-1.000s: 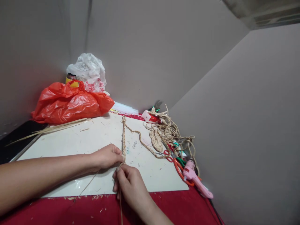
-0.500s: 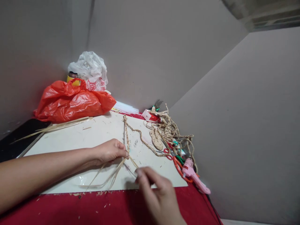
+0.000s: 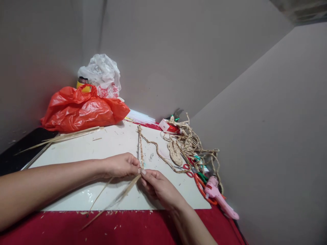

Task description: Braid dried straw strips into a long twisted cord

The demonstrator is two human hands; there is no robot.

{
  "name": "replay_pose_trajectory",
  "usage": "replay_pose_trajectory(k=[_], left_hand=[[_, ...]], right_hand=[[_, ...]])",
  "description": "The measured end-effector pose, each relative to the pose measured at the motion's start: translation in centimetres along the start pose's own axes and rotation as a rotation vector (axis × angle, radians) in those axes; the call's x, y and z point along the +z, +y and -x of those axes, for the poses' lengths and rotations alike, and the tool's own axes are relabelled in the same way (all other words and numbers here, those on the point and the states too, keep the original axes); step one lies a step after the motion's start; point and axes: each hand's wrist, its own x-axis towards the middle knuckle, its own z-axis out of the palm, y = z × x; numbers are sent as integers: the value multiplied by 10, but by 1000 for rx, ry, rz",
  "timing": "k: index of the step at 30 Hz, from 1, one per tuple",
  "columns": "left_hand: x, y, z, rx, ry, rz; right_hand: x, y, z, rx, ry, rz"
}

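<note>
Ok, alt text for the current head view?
Left hand and right hand pinch the near end of a braided straw cord over a white board, loose strands trailing toward the red cloth. Tangled cord, scissors and a pink glue gun lie right; a red plastic bag sits back left.

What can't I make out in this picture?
All in the head view:
- Lower end of the braid: hidden by the left hand and right hand.
- Loose strands: blurred.
- Bottom of the yellow jar: behind the red bag.
- Black panel: cut off by the left edge.
</note>
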Motion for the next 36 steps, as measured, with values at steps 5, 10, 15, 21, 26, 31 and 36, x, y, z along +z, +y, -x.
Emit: replay_pose_trajectory(k=[5, 10, 15, 21, 26, 31, 36], left_hand=[[-3, 4, 1, -84, -78, 34], [1, 6, 3, -117, -56, -42], [14, 9, 6, -176, -4, -38], [31, -5, 10, -93, 173, -264], [33, -4, 13, -67, 133, -369], [16, 9, 10, -171, 177, -473], [13, -3, -2, 12, 276, -211]], right_hand=[[5, 6, 0, -49, 128, 29], [13, 12, 0, -68, 267, 24], [23, 16, 0, -42, 247, -248], [33, 14, 1, 4, 233, -369], [32, 15, 4, 11, 252, -377], [25, 18, 7, 7, 218, -419], [21, 17, 7, 13, 141, -401]])
